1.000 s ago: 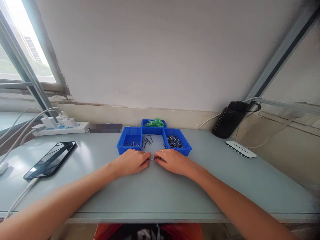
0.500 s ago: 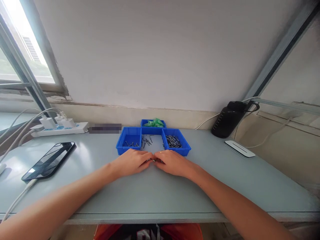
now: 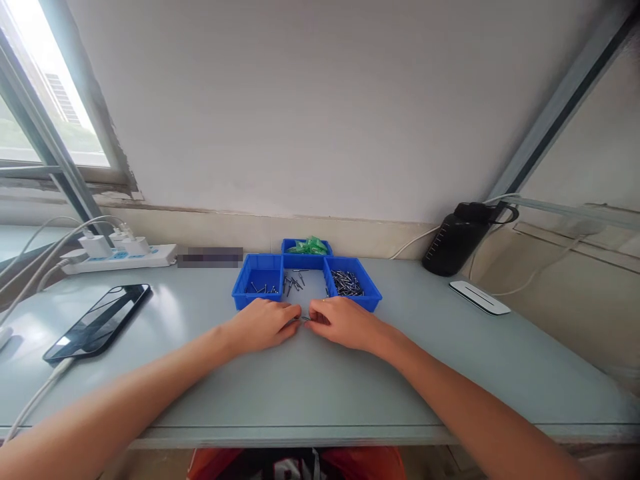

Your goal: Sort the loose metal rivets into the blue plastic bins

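My left hand and my right hand are just in front of the blue bins, fingertips close together. Between them is a small thin metal piece, pinched by the fingers of both hands. The left blue bin holds several metal pins, and the right blue bin holds a heap of them. A rear blue bin has green plastic in it. Several loose metal pins lie on the table between the bins.
A phone with a cable and a power strip are on the left of the grey table. At the right stand a black bottle and, lying flat, a white device.
The fingertips have moved slightly apart, so more of the thin metal piece shows between them. The bins and the loose pins are unmoved.
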Demonstrator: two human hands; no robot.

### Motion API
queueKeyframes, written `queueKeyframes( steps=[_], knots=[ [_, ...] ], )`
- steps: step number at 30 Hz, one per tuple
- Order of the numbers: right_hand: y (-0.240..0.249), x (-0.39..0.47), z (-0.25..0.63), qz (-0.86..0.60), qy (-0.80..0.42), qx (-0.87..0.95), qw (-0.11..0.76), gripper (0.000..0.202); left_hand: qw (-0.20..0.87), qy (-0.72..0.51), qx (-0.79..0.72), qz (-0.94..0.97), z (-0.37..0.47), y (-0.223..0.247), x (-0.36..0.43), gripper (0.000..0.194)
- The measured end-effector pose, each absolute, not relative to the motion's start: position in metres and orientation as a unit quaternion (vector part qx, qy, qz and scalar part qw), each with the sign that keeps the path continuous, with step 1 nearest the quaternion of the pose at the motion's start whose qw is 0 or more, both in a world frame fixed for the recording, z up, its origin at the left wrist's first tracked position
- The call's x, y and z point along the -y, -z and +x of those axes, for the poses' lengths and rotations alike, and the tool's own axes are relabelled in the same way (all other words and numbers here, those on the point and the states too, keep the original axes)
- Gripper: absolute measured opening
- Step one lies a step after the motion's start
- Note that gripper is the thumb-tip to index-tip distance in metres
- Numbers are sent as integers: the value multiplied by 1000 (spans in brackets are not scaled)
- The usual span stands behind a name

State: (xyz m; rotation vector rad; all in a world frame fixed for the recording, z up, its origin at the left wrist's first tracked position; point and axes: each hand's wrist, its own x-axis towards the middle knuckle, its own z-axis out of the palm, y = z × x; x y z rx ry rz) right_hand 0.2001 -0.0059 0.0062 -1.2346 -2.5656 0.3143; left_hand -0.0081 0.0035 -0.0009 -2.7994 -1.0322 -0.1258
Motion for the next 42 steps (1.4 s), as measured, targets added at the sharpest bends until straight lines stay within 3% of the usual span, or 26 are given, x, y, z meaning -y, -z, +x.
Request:
queueKeyframes(
  steps=[21,42],
  knots=[
    [0,6,194,-385,-91,906,150,13,-46,92,320,-942,-7,0,-5,30],
    [10,5,194,-387,-41,915,104,20,3,47,291,-955,-7,1,-2,20]
  ],
)
